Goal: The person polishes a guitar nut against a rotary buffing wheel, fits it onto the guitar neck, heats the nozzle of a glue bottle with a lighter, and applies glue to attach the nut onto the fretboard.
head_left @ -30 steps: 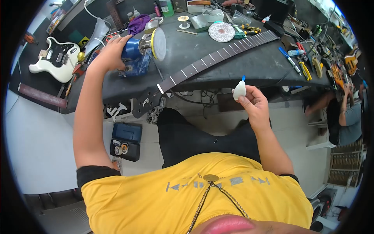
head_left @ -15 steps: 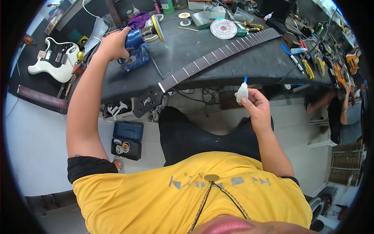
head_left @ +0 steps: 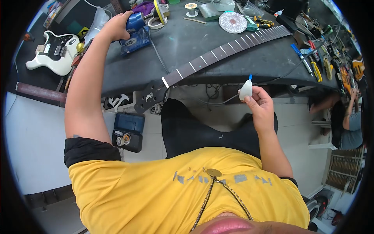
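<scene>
At the upper left, my left hand (head_left: 117, 26) is wrapped round the blue motor body of a bench machine (head_left: 135, 23), which has a yellow-edged disc on its shaft. A small white bottle (head_left: 246, 91) with a blue tip stands upright in the fingers of my right hand (head_left: 260, 102), in front of the bench edge. Between the hands a guitar neck (head_left: 213, 57) with a black headstock lies diagonally on the dark bench (head_left: 187, 37), its headstock jutting over the front edge.
A white guitar body (head_left: 54, 53) lies at the left. A round patterned disc (head_left: 232, 22), a solder spool (head_left: 191, 9), pens and pliers (head_left: 315, 71) are on the bench. A cable hangs below its edge. Another person (head_left: 352, 124) is at the far right.
The blue machine and my left hand have moved up and away, towards the back of the bench. My right hand still holds the bottle, slightly further right in view. The view has shifted.
</scene>
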